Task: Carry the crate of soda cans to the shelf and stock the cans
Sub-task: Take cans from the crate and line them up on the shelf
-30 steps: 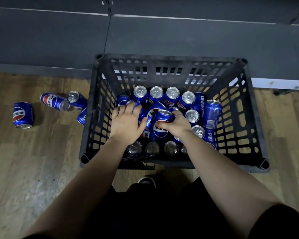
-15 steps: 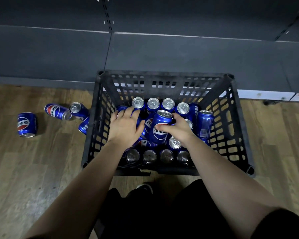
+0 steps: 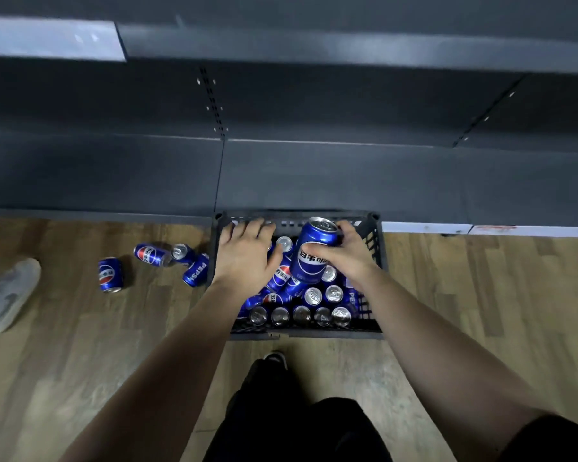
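Seen from the head camera, looking down: a black plastic crate point(image 3: 314, 334) sits on a wood-plank floor point(image 3: 80, 345). Its far side is close against the foot of a dark grey metal shelf point(image 3: 314, 175).

The crate holds many blue Pepsi cans point(image 3: 301, 315). One row stands upright along the crate's near wall, silver tops showing, and others lie tumbled in the middle. On the floor to the left of the crate are four loose cans point(image 3: 151, 254). Three cluster just beside its left wall and the fourth sits further left, apart. Further left again, at the picture's edge, is a grey shoe point(image 3: 4, 295). Just in front of the crate's near wall is the toe of a black shoe point(image 3: 276, 360).

Two bare forearms reach in over the near wall. The right hand point(image 3: 351, 258) is above the crate's right half and grips the held can point(image 3: 312, 253), which is tilted with its top toward the shelf and raised above the rest. The thumb crosses the label, and the fingers point(image 3: 342, 230) curl round the can's far side near the top.

The left hand point(image 3: 247, 258) is palm down over the crate's left half. Its fingers are straight and spread, with the tips near the far rim, and it holds nothing. Whether it touches the cans beneath cannot be told.
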